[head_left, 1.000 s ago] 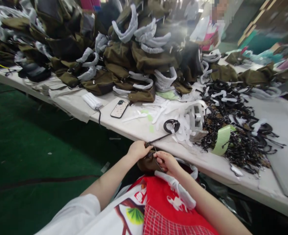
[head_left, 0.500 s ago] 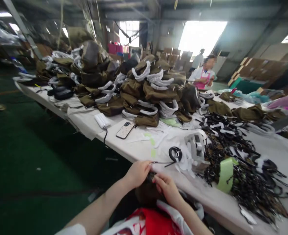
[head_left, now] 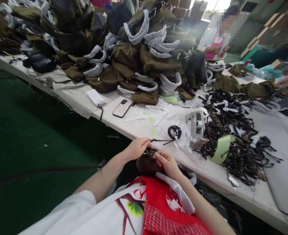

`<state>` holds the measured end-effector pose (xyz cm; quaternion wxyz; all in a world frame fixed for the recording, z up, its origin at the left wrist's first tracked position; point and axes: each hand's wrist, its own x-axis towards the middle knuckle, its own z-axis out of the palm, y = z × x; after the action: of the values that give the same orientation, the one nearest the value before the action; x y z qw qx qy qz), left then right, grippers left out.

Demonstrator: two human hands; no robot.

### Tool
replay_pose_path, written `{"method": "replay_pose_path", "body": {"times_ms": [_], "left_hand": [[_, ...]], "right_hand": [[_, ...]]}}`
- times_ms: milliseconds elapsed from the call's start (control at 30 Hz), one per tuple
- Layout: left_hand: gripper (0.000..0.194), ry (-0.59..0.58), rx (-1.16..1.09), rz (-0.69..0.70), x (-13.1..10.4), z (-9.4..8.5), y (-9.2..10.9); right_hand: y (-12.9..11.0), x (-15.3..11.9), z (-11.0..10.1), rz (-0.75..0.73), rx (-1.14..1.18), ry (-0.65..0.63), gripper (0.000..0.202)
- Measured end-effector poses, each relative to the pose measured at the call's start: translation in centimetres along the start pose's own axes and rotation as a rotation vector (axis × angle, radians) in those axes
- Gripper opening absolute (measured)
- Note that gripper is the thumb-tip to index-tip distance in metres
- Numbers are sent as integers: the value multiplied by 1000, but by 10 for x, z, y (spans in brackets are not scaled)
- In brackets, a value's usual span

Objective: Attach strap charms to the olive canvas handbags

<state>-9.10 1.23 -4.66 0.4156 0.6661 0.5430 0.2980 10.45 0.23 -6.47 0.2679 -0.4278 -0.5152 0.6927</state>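
My left hand [head_left: 137, 148] is closed at the table's front edge, pinching a thin black strap [head_left: 161, 140] whose loose part lies on the table. Just below, an olive-brown bag [head_left: 146, 164] rests against my lap, partly hidden by my hands and apron. Metal hardware [head_left: 148, 152] shows at its top, between my hands. My right hand [head_left: 167, 163] is closed in a pinch at that top edge; the exact piece between its fingertips is too small to make out. The bag's wrapped white handle [head_left: 177, 189] lies beside my right forearm. A coiled black strap [head_left: 174, 132] with a metal clip lies ahead.
Olive bags with wrapped handles [head_left: 158, 62] are piled along the table [head_left: 114, 125]. A phone [head_left: 122, 108] and a white power bank [head_left: 94, 97] lie left. A white basket [head_left: 196, 125] and a heap of black straps [head_left: 232, 130] lie right. A co-worker in a pink apron [head_left: 212, 49] stands behind.
The view has tilted down and closer, so the table and bags sit higher in it. Both hands keep their pinches at the bag's top, where the metal hardware now shows more clearly.
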Motion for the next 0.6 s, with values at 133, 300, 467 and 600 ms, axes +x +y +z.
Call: {"method": "replay_pose_path", "body": {"times_ms": [133, 300, 467, 600], "left_hand": [[34, -36, 0, 46, -2, -7, 3], [32, -49, 25, 103, -6, -5, 4], [37, -27, -133, -2, -7, 0, -6], [35, -43, -176, -7, -5, -1, -9]], "right_hand": [[0, 4, -1, 10, 14, -13, 45], [-2, 7, -1, -2, 0, -29, 42], [0, 3, 1, -16, -49, -18, 39], [2, 0, 2, -21, -45, -8, 41]]}}
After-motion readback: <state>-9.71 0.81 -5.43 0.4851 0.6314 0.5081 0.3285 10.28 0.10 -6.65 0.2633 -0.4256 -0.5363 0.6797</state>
